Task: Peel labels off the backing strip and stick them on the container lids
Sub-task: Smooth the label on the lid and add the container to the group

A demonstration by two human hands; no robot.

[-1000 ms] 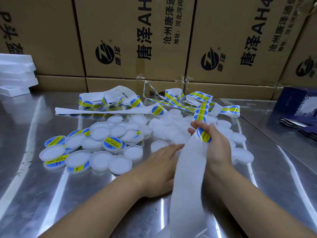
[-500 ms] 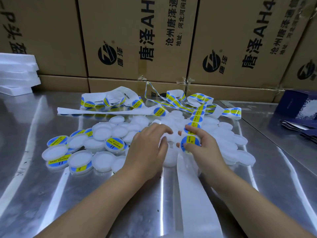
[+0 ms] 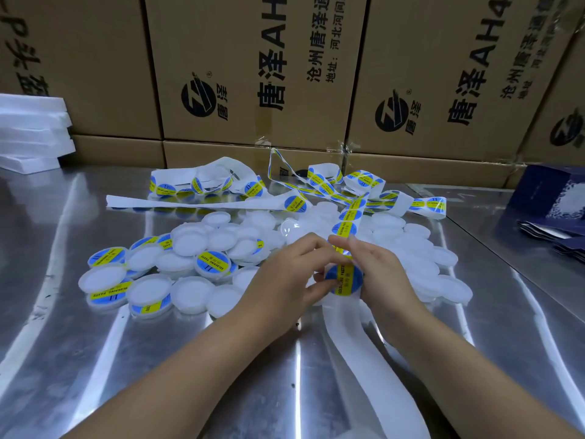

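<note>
A round blue label with a yellow band (image 3: 343, 280) sits between both hands, above the near edge of the lid heap; it seems to lie on a white round plastic lid (image 3: 327, 297), of which only a sliver of rim shows, so whether it is stuck down cannot be told; the left hand (image 3: 285, 280) curls round that lid, thumb at the label's left edge; the right hand (image 3: 381, 270) pinches the white paper backing strip (image 3: 354, 353), its fingertips hidden behind the strip; the strip's bare end runs out of the bottom of the view, while its labelled part rises to a tangle at the back; a heap of loose white plastic lids (image 3: 408, 245) lies beyond, with labelled lids (image 3: 212, 264) to the left, partly overlapped; all rest on a shiny steel bench (image 3: 95, 359); behind stand brown cardboard boxes (image 3: 247, 58), cut off at the top; white foam slabs (image 3: 31, 134) and a dark blue box (image 3: 544, 191) are clipped at the edges.
</note>
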